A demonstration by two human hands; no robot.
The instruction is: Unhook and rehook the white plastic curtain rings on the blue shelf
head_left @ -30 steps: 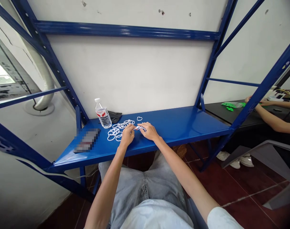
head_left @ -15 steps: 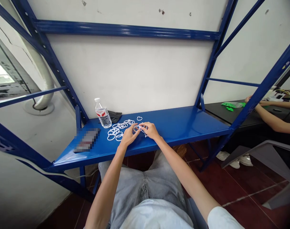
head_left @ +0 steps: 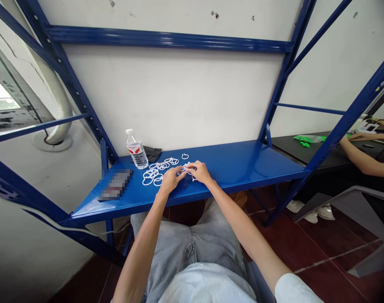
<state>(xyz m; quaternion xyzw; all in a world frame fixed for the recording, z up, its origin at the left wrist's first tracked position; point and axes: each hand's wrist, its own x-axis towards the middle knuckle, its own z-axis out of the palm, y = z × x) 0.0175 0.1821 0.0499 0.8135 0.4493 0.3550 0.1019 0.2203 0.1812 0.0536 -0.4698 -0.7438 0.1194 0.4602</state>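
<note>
Both my hands rest on a blue metal shelf (head_left: 242,166) in front of me. My left hand (head_left: 169,179) and my right hand (head_left: 198,171) are closed, pinching a bunch of linked white rings (head_left: 186,169) between their fingertips. A loose pile of white rings (head_left: 154,173) lies just left of my left hand. One single ring (head_left: 185,156) lies behind my hands, toward the wall.
A water bottle (head_left: 135,150) stands at the shelf's back left beside a dark cloth (head_left: 153,153). A blurred flat object (head_left: 115,184) lies at the left end. Another person's arms (head_left: 362,158) work at a black table on the right with green pieces (head_left: 305,139).
My left hand has shifted right from the pile toward my right hand, and the rings between the two hands now show as a small bunch. The other person's arm has moved slightly.
</note>
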